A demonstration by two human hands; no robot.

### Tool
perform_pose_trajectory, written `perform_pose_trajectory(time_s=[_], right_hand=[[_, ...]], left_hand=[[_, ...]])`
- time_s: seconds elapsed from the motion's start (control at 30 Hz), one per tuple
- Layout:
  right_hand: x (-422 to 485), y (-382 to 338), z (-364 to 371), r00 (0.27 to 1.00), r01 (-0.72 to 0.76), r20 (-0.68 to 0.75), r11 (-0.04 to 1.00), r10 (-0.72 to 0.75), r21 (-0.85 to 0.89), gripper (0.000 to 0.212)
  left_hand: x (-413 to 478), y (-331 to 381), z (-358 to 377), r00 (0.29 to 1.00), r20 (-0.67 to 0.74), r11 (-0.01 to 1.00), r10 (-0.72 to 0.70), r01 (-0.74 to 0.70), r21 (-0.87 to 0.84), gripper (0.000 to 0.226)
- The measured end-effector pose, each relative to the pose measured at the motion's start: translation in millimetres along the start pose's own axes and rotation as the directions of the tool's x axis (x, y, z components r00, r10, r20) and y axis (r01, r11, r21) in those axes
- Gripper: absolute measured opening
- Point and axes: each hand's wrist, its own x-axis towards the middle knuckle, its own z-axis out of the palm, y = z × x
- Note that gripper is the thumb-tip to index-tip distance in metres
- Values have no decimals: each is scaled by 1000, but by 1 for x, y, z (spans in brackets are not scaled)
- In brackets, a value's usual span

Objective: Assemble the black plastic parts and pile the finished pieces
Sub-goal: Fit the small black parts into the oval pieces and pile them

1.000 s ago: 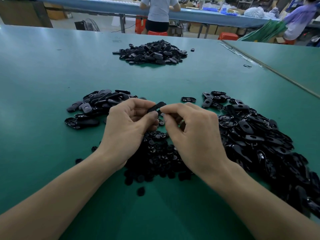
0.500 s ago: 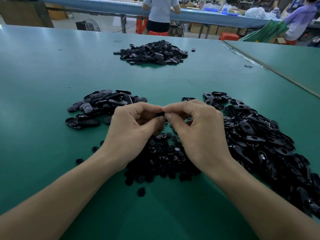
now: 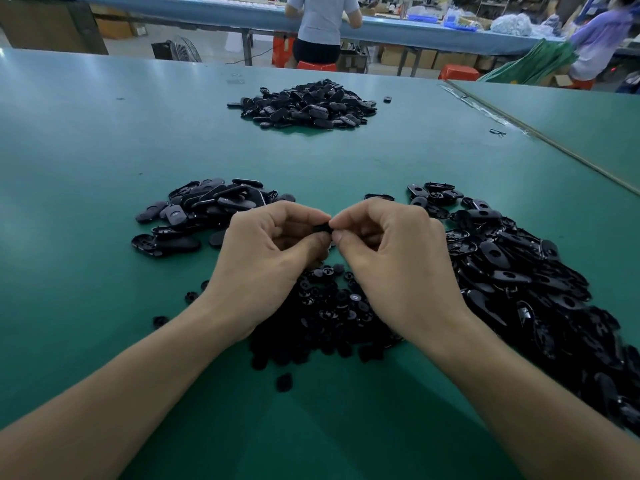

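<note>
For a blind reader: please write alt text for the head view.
The left hand and right hand pinch a small black part together above a green table. Black parts lie in a near pile, left pile, right pile and far pile.

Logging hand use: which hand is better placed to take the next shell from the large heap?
Probably the right hand: it is beside the heap; the left hand lies farther.

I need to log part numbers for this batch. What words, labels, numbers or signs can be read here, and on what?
No text can be read.
Pale mark on a part in the left pile: too small to read.
Cardboard boxes under the far bench: any print is blurred.
Black part pinched by left hand and right hand: no marking shows.
</note>
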Motion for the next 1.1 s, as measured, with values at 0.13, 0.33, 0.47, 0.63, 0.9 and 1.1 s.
perform_pose_trajectory(time_s=[0.13, 0.33, 0.47, 0.63, 0.9, 1.1], right_hand=[[1, 1, 0, 1000, -19, 1, 999, 19, 30, 18], [0, 4, 1, 998, -65, -4, 995, 65, 79, 23], [2, 4, 1, 996, -84, -19, 989, 86, 121, 19], [2, 3, 0, 998, -65, 29, 985, 61, 161, 14], [2, 3, -4, 1000, -18, 21, 997, 16, 75, 17], [8, 7, -10, 992, -71, 116, 987, 55, 143, 19]], left_hand=[[0, 1, 1, 1000, 5, 1000, 16, -16, 11, 26], [1, -1, -1, 999, 23, 999, 23, -23, 25, 24], [2, -3, -1, 999, 33, 998, 40, -41, 47, 26], [2, -4, -1, 999, 23, 999, 40, -40, 19, 26], [3, -6, -1, 1000, 17, 999, 22, -21, -30, 18], [3, -5, -2, 998, 62, 1000, 10, -8, -28, 17]])
